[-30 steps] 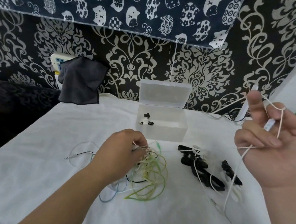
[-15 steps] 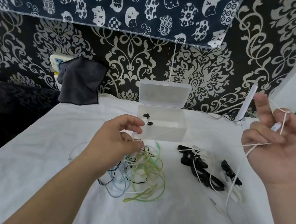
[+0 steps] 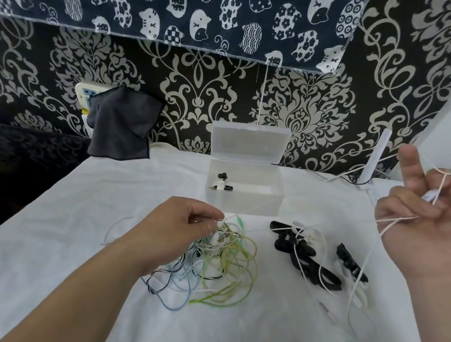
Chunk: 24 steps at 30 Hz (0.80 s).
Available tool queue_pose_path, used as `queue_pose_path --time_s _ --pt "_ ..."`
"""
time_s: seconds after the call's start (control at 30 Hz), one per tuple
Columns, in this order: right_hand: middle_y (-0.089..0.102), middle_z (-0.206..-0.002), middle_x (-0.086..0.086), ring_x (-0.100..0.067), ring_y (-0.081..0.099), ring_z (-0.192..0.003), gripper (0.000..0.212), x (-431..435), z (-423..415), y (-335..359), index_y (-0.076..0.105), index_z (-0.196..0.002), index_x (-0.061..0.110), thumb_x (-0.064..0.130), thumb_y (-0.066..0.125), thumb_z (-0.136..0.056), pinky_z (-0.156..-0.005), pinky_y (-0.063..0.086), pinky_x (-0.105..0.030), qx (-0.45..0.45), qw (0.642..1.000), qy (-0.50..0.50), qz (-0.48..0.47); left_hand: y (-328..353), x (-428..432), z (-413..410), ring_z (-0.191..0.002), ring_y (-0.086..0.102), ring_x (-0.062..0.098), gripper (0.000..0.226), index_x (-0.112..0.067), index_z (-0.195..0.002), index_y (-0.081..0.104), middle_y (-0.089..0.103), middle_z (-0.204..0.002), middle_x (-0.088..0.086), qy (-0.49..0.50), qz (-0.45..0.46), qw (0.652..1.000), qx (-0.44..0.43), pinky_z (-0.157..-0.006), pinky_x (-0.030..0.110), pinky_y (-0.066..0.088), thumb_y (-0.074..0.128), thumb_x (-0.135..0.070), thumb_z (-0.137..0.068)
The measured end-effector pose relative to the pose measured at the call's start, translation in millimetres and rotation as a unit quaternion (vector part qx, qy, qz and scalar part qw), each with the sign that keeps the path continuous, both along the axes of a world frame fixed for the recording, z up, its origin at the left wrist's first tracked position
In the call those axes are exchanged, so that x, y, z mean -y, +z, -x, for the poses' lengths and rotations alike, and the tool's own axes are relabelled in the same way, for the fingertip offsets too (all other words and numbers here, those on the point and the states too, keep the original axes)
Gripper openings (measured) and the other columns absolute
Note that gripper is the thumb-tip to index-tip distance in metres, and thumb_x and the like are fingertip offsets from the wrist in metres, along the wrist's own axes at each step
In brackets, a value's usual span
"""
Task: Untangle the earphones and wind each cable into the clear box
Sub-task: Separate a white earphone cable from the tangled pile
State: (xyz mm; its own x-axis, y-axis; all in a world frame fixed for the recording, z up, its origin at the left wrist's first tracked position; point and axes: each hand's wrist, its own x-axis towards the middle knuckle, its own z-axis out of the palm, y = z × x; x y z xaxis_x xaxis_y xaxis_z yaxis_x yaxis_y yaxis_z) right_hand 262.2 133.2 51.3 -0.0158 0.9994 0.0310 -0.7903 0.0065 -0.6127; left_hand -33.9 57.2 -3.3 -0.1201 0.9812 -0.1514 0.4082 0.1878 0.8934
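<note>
We judge ourselves mid-untangle: our left hand (image 3: 185,228) pinches the tangled heap of thin green, blue and black cables (image 3: 225,265) beneath it, our right hand (image 3: 436,223) holds a looped thin white cable (image 3: 397,219) in curled fingers, which next needs teasing free toward the clear plastic box (image 3: 276,204) beyond the left hand.

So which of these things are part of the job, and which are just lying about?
Job: tangled earphones, pinched by the left hand; white cable, looped on the right hand; black earphones; clear box.
Lying about: grey cloth; cat-print fabric.
</note>
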Motion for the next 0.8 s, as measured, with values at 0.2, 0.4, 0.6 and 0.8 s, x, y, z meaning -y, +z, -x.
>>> queue_pose_path --time_s 0.2,0.4,0.6,0.8 --pt "0.073 -0.110 0.006 -0.004 0.030 -0.040 0.010 -1.8 -3.1 -2.1 0.047 -0.060 0.021 0.018 0.053 -0.068 -0.044 0.030 -0.017 0.010 1.000 -0.005 0.009 -2.7 -2.9 1.9 -0.059 0.048 0.006 0.013 -0.023 -0.088 0.074 0.058 -0.072 -0.005 0.004 0.003 0.999 0.043 -0.062 0.023 0.039 0.065 -0.017 -0.093" --pt "0.075 -0.107 0.003 -0.006 0.029 -0.041 0.008 -3.2 -2.0 -4.9 0.046 -0.062 0.021 0.016 0.051 -0.065 -0.043 0.031 -0.018 0.034 0.997 -0.039 0.064 2.1 -6.3 4.5 -0.063 0.046 0.016 0.011 -0.003 -0.088 0.069 0.059 -0.078 0.012 0.048 0.034 0.961 0.270 -0.057 0.026 0.038 0.061 -0.008 -0.092" --pt "0.076 -0.105 0.002 -0.007 0.027 -0.037 0.008 -3.4 0.3 -6.2 0.042 -0.065 0.020 0.015 0.049 -0.064 -0.042 0.027 -0.017 0.057 0.992 -0.053 0.104 4.3 -8.1 0.2 -0.051 0.040 0.013 0.027 -0.005 -0.073 0.061 0.058 -0.067 0.006 0.148 0.050 0.928 0.339 -0.042 0.022 0.033 0.059 -0.019 -0.096" --pt "0.076 -0.108 0.002 -0.008 0.032 -0.038 0.013 -3.4 -1.1 -6.5 0.041 -0.069 0.021 0.016 0.051 -0.063 -0.043 0.032 -0.017 0.056 0.992 -0.062 0.091 0.2 -7.7 1.5 -0.057 0.038 0.016 0.039 -0.008 -0.075 0.053 0.050 -0.072 0.008 0.140 0.049 0.958 0.244 -0.052 0.029 0.032 0.070 -0.041 -0.084"
